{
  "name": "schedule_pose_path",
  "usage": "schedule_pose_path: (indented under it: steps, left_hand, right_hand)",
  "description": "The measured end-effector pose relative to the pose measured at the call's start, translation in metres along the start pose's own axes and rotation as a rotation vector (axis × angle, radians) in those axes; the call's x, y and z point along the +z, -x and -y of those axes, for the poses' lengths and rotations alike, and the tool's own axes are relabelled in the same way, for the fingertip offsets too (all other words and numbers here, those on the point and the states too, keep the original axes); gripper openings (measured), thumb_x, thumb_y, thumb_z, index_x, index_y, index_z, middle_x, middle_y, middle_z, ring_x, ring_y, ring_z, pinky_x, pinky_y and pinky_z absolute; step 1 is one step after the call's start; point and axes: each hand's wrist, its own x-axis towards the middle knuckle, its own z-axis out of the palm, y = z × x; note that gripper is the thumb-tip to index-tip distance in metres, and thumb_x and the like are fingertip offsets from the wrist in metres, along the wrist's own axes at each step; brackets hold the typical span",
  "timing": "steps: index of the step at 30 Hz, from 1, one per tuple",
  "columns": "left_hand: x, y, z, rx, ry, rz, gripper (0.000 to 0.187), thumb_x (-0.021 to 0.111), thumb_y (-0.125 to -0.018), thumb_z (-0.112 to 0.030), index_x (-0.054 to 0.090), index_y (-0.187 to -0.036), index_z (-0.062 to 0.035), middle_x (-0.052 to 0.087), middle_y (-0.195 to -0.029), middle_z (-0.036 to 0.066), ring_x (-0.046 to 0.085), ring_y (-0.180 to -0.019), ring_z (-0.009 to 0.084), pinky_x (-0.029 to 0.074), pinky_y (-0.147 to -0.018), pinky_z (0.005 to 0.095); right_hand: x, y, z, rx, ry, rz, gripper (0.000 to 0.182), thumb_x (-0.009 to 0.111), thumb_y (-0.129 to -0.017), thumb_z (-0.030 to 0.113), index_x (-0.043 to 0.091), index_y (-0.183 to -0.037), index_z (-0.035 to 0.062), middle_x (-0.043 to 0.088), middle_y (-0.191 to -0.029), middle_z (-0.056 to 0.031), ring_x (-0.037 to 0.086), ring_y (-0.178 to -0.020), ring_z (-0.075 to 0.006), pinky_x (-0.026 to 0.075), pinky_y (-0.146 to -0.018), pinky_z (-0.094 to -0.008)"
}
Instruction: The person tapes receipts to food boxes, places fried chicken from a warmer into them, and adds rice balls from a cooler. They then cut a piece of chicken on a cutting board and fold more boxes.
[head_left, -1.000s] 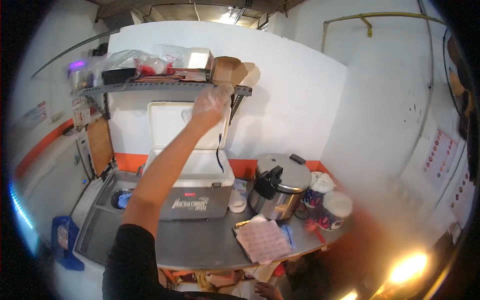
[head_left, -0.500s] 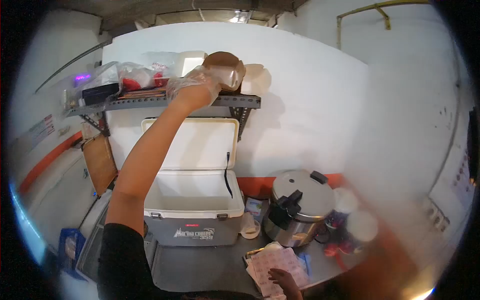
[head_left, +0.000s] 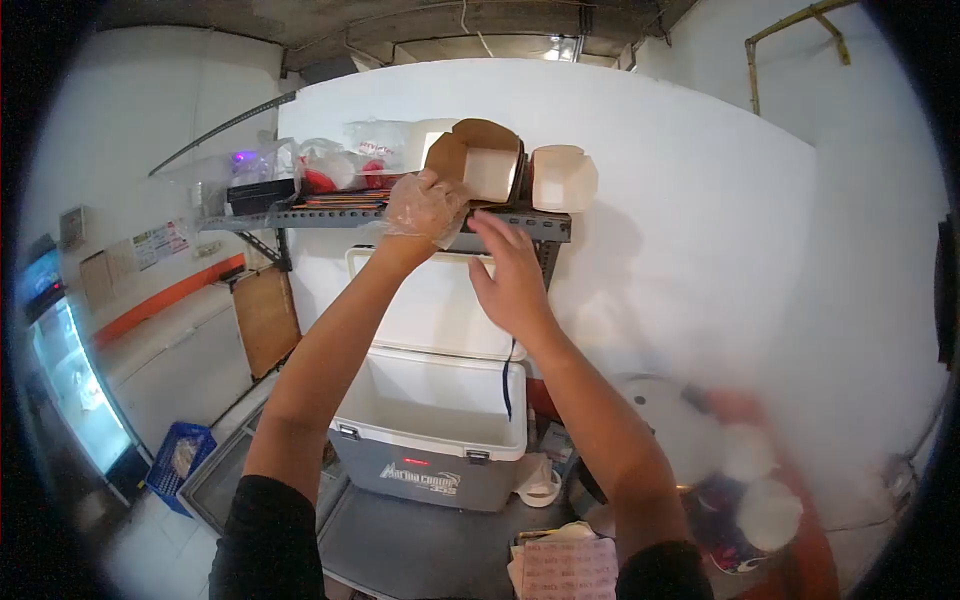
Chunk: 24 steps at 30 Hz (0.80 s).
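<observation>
My left hand (head_left: 425, 207), in a clear plastic glove, grips the lower left side of a brown paper food box (head_left: 492, 172) at the shelf's front. The box's pale inside faces me, and other box edges show behind its right side. My right hand (head_left: 512, 275) is bare and raised just below the box, thumb and fingers apart, with nothing in it. Another pale paper box (head_left: 562, 180) stands at the right end of the metal shelf (head_left: 350, 217).
Plastic bags (head_left: 335, 165) with red items lie on the shelf's left part. Below stands an open cooler box (head_left: 420, 480). A steam-blurred cooker (head_left: 650, 405) is behind my right arm. Patterned paper sheets (head_left: 570, 570) lie on the counter (head_left: 400, 540). A blue basket (head_left: 182, 465) sits lower left.
My right hand has risen from the paper sheets up to the shelf. My left hand has shifted to the box's left side, and the box opening now faces me. The view has turned left.
</observation>
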Motion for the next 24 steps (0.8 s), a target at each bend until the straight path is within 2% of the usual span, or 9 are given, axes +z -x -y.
schedule_pose_path:
  steps: [3, 6, 9, 11, 12, 14, 17, 20, 24]
  left_hand:
    - [-0.01, -0.006, 0.001, -0.053, 0.113, 0.052, 0.01, 0.069, -0.084, -0.022, 0.072, -0.089, -0.0136, 0.068, -0.083, 0.005, 0.061, -0.087, 0.0262, 0.051, -0.075, 0.0413]
    - [-0.012, -0.003, 0.002, -0.062, 0.061, 0.104, 0.017, 0.072, -0.082, -0.019, 0.071, -0.097, -0.0128, 0.068, -0.088, 0.005, 0.061, -0.087, 0.0273, 0.052, -0.075, 0.0414]
    - [-0.001, -0.004, 0.003, 0.021, 0.106, -0.055, 0.015, 0.072, -0.077, -0.015, 0.072, -0.093, -0.014, 0.069, -0.081, 0.004, 0.064, -0.08, 0.0246, 0.055, -0.067, 0.038]
    - [0.007, -0.002, 0.005, 0.117, 0.151, -0.184, 0.016, 0.073, -0.075, -0.012, 0.071, -0.091, -0.0124, 0.069, -0.084, 0.005, 0.064, -0.081, 0.0245, 0.055, -0.067, 0.0372]
    - [0.011, 0.0, 0.004, 0.116, 0.157, -0.187, 0.016, 0.073, -0.075, -0.012, 0.071, -0.091, -0.0124, 0.069, -0.084, 0.005, 0.064, -0.081, 0.0245, 0.055, -0.067, 0.0372]
    - [0.007, 0.0, -0.001, 0.113, 0.195, -0.255, 0.019, 0.074, -0.074, -0.011, 0.071, -0.093, -0.0114, 0.069, -0.086, 0.005, 0.063, -0.081, 0.0247, 0.055, -0.066, 0.0368]
    - [0.005, -0.002, -0.007, 0.08, 0.178, -0.269, 0.022, 0.073, -0.073, -0.01, 0.072, -0.095, -0.0119, 0.069, -0.085, 0.005, 0.062, -0.08, 0.0252, 0.054, -0.064, 0.0387]
    - [0.007, -0.004, -0.008, 0.043, 0.138, -0.161, 0.024, 0.072, -0.072, -0.008, 0.072, -0.095, -0.0124, 0.068, -0.083, 0.005, 0.062, -0.079, 0.0259, 0.053, -0.063, 0.0402]
    - [0.011, -0.005, -0.009, 0.035, 0.197, -0.258, 0.023, 0.07, -0.072, -0.007, 0.071, -0.094, -0.0126, 0.066, -0.081, 0.005, 0.062, -0.08, 0.0264, 0.053, -0.064, 0.0408]
  right_hand:
    - [0.025, -0.017, -0.016, -0.006, 0.055, -0.059, 0.05, 0.063, -0.081, 0.002, 0.055, -0.13, -0.0035, 0.055, -0.134, -0.0168, 0.053, -0.118, -0.0392, 0.044, -0.103, -0.0471]
    - [0.036, -0.018, -0.029, 0.015, 0.113, -0.096, 0.051, 0.061, -0.079, -0.001, 0.055, -0.13, -0.0041, 0.055, -0.13, -0.0179, 0.053, -0.119, -0.0385, 0.044, -0.103, -0.0466]
    - [0.036, -0.018, -0.035, -0.038, 0.175, -0.153, 0.044, 0.061, -0.079, -0.002, 0.06, -0.124, -0.0033, 0.058, -0.124, -0.0168, 0.055, -0.113, -0.0372, 0.047, -0.098, -0.0463]
    - [0.037, -0.02, -0.036, -0.038, 0.181, -0.198, 0.028, 0.064, -0.08, 0.0, 0.067, -0.108, -0.002, 0.063, -0.111, -0.0149, 0.058, -0.101, -0.0361, 0.048, -0.09, -0.0468]
    - [0.037, -0.021, -0.036, -0.036, 0.187, -0.196, 0.028, 0.064, -0.08, 0.0, 0.067, -0.108, -0.002, 0.063, -0.111, -0.0149, 0.058, -0.101, -0.0361, 0.048, -0.09, -0.0468]
    - [0.039, -0.023, -0.038, 0.01, 0.179, -0.241, 0.012, 0.065, -0.082, 0.003, 0.069, -0.093, 0.0006, 0.065, -0.096, -0.0129, 0.058, -0.09, -0.0354, 0.047, -0.082, -0.0474]
    - [0.042, -0.029, -0.039, 0.051, 0.184, -0.299, 0.006, 0.066, -0.085, 0.007, 0.07, -0.087, 0.003, 0.067, -0.089, -0.012, 0.059, -0.088, -0.0347, 0.047, -0.08, -0.0467]
    - [0.041, -0.031, -0.04, 0.065, 0.233, -0.295, 0.007, 0.065, -0.086, 0.008, 0.071, -0.088, 0.0046, 0.069, -0.089, -0.0109, 0.059, -0.088, -0.0335, 0.047, -0.078, -0.0451]
    - [0.045, -0.026, -0.034, 0.082, 0.299, -0.328, 0.007, 0.065, -0.086, 0.009, 0.071, -0.088, 0.0051, 0.07, -0.09, -0.0102, 0.059, -0.087, -0.0329, 0.046, -0.078, -0.0446]
